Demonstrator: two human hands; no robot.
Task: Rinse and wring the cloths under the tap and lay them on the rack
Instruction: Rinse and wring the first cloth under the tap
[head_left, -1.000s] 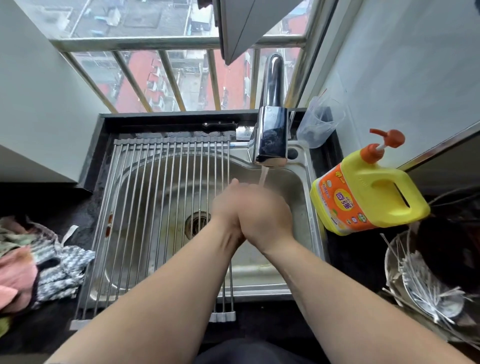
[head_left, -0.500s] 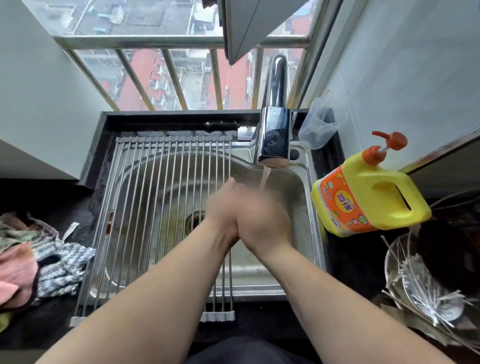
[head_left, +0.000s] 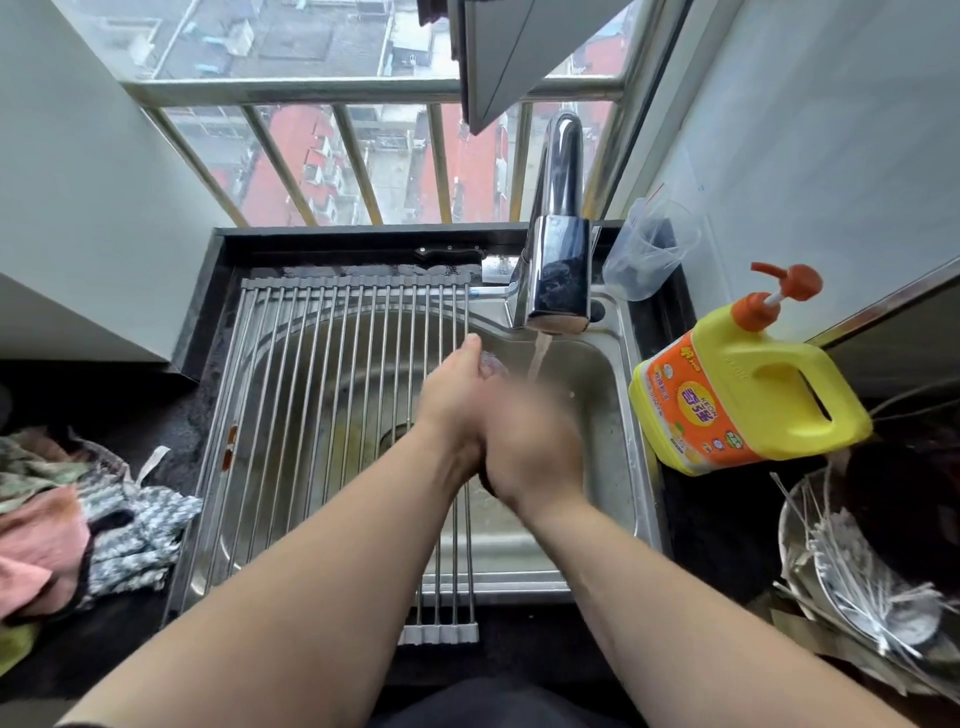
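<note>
The left hand (head_left: 451, 410) and the right hand (head_left: 530, 441) are pressed together at frame centre, above the right half of the stainless-steel sink (head_left: 638, 467). A small greyish-pink wad of cloth (head_left: 491, 364) protrudes between the two hands at their upper edge, just left of the water stream (head_left: 537, 358). The left hand shows its back and one extended digit pointing toward the top of the frame. Its other fingers are hidden on the far side, so how far they curl cannot be told. The right hand is motion-blurred, and its finger position cannot be told either.

The chrome tap (head_left: 558, 280) has a curved neck and a rectangular, mirror-finish head. It discharges a thin stream into the basin. A roll-up rack (head_left: 332, 415) of parallel round metal rods with grey end strips covers the left half of the sink. Both forearms pass above its lower right corner.

At the left edge of the frame, a heap of cloths (head_left: 88, 519) lies on the dark counter, well apart from the hands. It contains pink, green-patterned and blue-white textured fabric.

At the right, a yellow plastic detergent jug (head_left: 753, 400) with an orange label and orange pump stands just beside the sink rim. A clear plastic cup (head_left: 649, 249) stands above it, near the tap.
</note>
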